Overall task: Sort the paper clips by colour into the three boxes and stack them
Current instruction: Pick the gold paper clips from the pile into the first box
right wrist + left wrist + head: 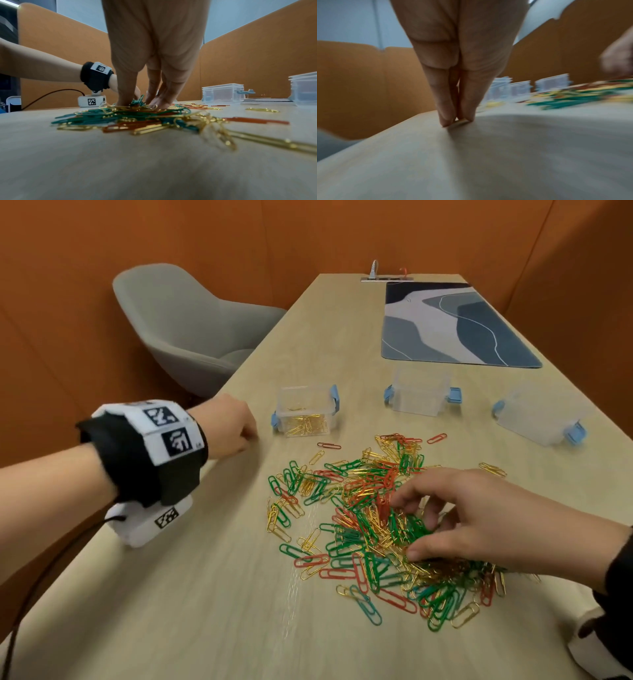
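A mixed pile of green, red and gold paper clips [370,518] lies on the table. My right hand [411,525] is over it, fingers spread and touching the clips; in the right wrist view the fingertips [126,102] dip into the pile [137,117]. My left hand [239,428] is beside the left clear box [306,410], which holds gold clips. In the blurred left wrist view its fingers [447,119] pinch a gold paper clip [461,121] just above the table. The middle box [420,393] and the right box [541,414] look empty.
A patterned blue desk mat [452,323] lies beyond the boxes. A grey chair [191,323] stands past the table's left edge [239,364]. A socket strip [387,278] sits at the far end. Orange walls enclose the table.
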`<act>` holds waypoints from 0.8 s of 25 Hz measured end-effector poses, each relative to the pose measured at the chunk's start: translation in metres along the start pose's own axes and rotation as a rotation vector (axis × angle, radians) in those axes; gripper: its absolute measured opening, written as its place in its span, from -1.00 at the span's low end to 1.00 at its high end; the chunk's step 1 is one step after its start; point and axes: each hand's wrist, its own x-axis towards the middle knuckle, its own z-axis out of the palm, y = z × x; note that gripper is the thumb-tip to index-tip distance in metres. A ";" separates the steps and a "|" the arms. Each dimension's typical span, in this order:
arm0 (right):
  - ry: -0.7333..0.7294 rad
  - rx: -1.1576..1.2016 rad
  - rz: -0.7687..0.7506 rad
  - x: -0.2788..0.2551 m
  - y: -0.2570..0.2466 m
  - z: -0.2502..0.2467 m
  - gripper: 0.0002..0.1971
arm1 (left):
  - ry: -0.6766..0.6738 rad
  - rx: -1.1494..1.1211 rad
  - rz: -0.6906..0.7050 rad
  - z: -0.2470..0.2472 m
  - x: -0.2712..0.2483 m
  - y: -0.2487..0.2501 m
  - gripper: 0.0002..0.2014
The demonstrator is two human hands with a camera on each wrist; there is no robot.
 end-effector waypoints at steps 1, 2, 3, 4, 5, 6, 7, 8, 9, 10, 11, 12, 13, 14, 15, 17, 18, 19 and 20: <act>0.000 0.015 -0.020 0.001 -0.001 0.001 -0.60 | -0.001 -0.033 0.050 0.002 -0.009 0.010 -0.72; -0.004 0.031 -0.039 0.003 -0.002 0.003 -0.62 | -0.002 -0.075 0.105 0.004 -0.017 0.020 -0.73; -0.008 0.041 -0.056 0.003 -0.003 0.003 -0.65 | 0.006 -0.118 0.161 0.005 -0.025 0.029 -0.75; -0.003 0.040 -0.067 0.003 -0.006 0.004 -0.69 | 0.026 -0.166 0.206 0.006 -0.031 0.036 -0.75; 0.018 0.027 -0.071 0.003 -0.007 0.003 -0.71 | 0.050 -0.217 0.242 0.004 -0.036 0.042 -0.74; 0.047 0.010 -0.072 0.003 -0.008 0.002 -0.69 | 0.074 -0.264 0.279 0.002 -0.039 0.047 -0.70; 0.070 -0.007 -0.074 0.003 -0.009 0.001 -0.64 | 0.089 -0.295 0.329 0.002 -0.040 0.051 -0.62; 0.074 -0.027 -0.074 0.004 -0.010 0.000 -0.59 | 0.087 -0.315 0.386 0.002 -0.040 0.056 -0.53; 0.057 -0.055 -0.077 0.005 -0.012 0.001 -0.55 | 0.064 -0.323 0.436 0.002 -0.040 0.061 -0.46; 0.028 -0.077 -0.080 0.006 -0.013 0.003 -0.54 | 0.030 -0.317 0.476 0.002 -0.039 0.067 -0.42; 0.000 -0.088 -0.082 0.007 -0.013 0.004 -0.55 | 0.000 -0.300 0.505 0.003 -0.038 0.072 -0.42; -0.011 -0.080 -0.075 0.008 -0.013 0.005 -0.59 | -0.014 -0.288 0.521 0.004 -0.037 0.075 -0.45; -0.005 -0.062 -0.058 0.008 -0.013 0.005 -0.64 | -0.015 -0.290 0.517 0.005 -0.037 0.076 -0.51; 0.013 -0.048 -0.039 0.008 -0.012 0.004 -0.70 | -0.004 -0.307 0.497 0.006 -0.036 0.075 -0.60; 0.033 -0.048 -0.023 0.007 -0.010 0.003 -0.77 | 0.010 -0.328 0.471 0.006 -0.036 0.073 -0.70; 0.080 -0.089 -0.005 0.007 -0.007 0.003 -0.89 | 0.049 -0.336 0.420 0.008 -0.035 0.068 -0.84; 0.111 -0.106 0.003 0.008 -0.005 0.002 -0.91 | 0.087 -0.329 0.403 0.008 -0.035 0.068 -0.86; 0.146 -0.119 0.013 0.009 -0.004 0.002 -0.89 | 0.139 -0.327 0.400 0.008 -0.036 0.069 -0.84; 0.179 -0.132 0.021 0.010 -0.002 0.001 -0.86 | 0.186 -0.341 0.422 0.007 -0.038 0.071 -0.81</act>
